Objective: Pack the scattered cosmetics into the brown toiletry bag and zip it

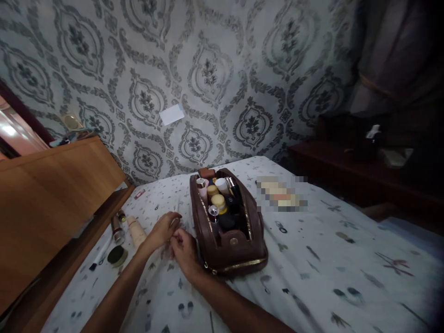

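Just left of a brown leather cosmetic bag (229,249), my two hands meet above the bedsheet. My left hand (163,231) has its fingers curled in toward the right one. My right hand (184,249) is closed too, its fingertips close to those of the left. Whatever lies between the fingers, if anything, is hidden. The bag stands unzipped, packed with several bottles and jars, among them a yellow-lidded jar (218,201) and a white cap (221,186). A beige tube (136,232) lies beside my left wrist.
Left of my hands are a dark-lidded round jar (117,255), a brown bottle (117,229) and a small pink item (139,194). A wooden headboard-like panel (62,203) borders the left side. A blurred-out flat item (282,194) lies right of the bag; a patterned wall rises behind.
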Demonstrator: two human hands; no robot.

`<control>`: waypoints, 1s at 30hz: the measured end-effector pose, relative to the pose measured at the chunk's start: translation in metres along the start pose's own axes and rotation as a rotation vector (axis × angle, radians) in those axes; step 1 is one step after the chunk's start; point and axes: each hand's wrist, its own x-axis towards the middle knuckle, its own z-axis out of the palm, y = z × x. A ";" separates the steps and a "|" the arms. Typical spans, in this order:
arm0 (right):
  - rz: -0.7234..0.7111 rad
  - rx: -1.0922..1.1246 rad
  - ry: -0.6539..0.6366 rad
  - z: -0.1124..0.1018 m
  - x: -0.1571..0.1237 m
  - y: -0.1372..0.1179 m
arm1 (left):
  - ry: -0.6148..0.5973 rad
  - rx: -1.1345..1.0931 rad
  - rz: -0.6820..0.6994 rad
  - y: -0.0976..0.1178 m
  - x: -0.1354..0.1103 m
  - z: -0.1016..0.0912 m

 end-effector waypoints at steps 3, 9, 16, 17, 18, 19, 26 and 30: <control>-0.008 -0.015 -0.007 -0.001 0.001 0.000 | -0.008 -0.006 -0.056 -0.009 -0.027 0.005; 0.009 0.006 -0.010 -0.004 0.001 -0.001 | -0.056 -0.047 0.016 -0.012 -0.051 -0.003; 0.007 0.024 0.024 -0.006 0.001 -0.003 | -0.033 -0.161 0.129 -0.020 -0.065 -0.006; 0.009 0.028 0.032 -0.006 0.002 -0.002 | -0.034 -0.187 0.138 -0.022 -0.066 -0.006; 0.012 0.027 0.040 -0.007 0.002 -0.002 | -0.037 -0.211 0.141 -0.024 -0.067 -0.007; 0.014 0.019 0.050 -0.007 0.002 -0.001 | -0.039 -0.234 0.136 -0.025 -0.067 -0.007; 0.003 -0.106 0.132 -0.008 0.002 0.005 | 0.034 -0.445 -0.041 -0.025 -0.073 -0.015; 0.018 -0.157 0.052 -0.007 0.002 0.002 | 0.083 -0.571 -0.064 -0.025 -0.075 -0.016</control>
